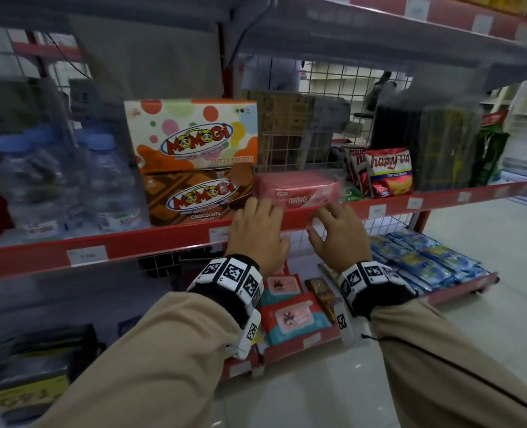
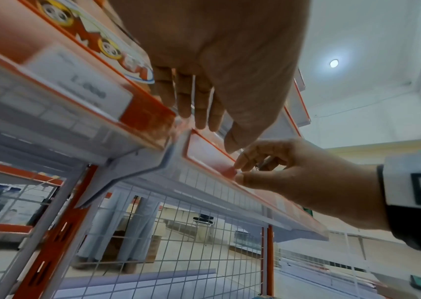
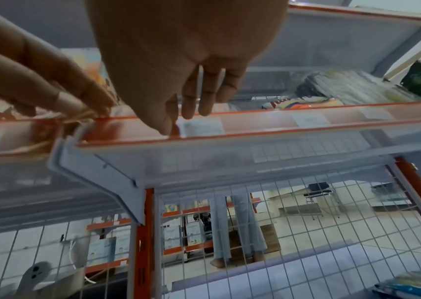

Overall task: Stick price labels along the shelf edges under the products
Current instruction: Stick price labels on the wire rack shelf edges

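The red shelf edge strip (image 1: 163,245) runs under the Momogi chocolate box (image 1: 194,199) and the pink nabati box (image 1: 299,193). Both hands are at it below the nabati box. My left hand (image 1: 256,230) has straight fingers, and its fingertips (image 2: 199,119) rest on the strip's top edge (image 2: 209,153). My right hand (image 1: 337,239) pinches the strip (image 3: 281,125), thumb on the front and curled fingers over the top. Its thumb tip sits just beside a white price label (image 3: 201,126). In the left wrist view, the right hand (image 2: 294,178) grips the strip's lower edge.
More white labels sit on the strip at the left (image 1: 87,256) and the right (image 1: 378,210). Water bottles (image 1: 70,180) stand left and a tortilla chips bag (image 1: 390,173) right. Below, wet wipes packs (image 1: 290,316) and blue packets (image 1: 432,261) lie on the bottom shelf. Another shelf (image 1: 410,20) hangs overhead.
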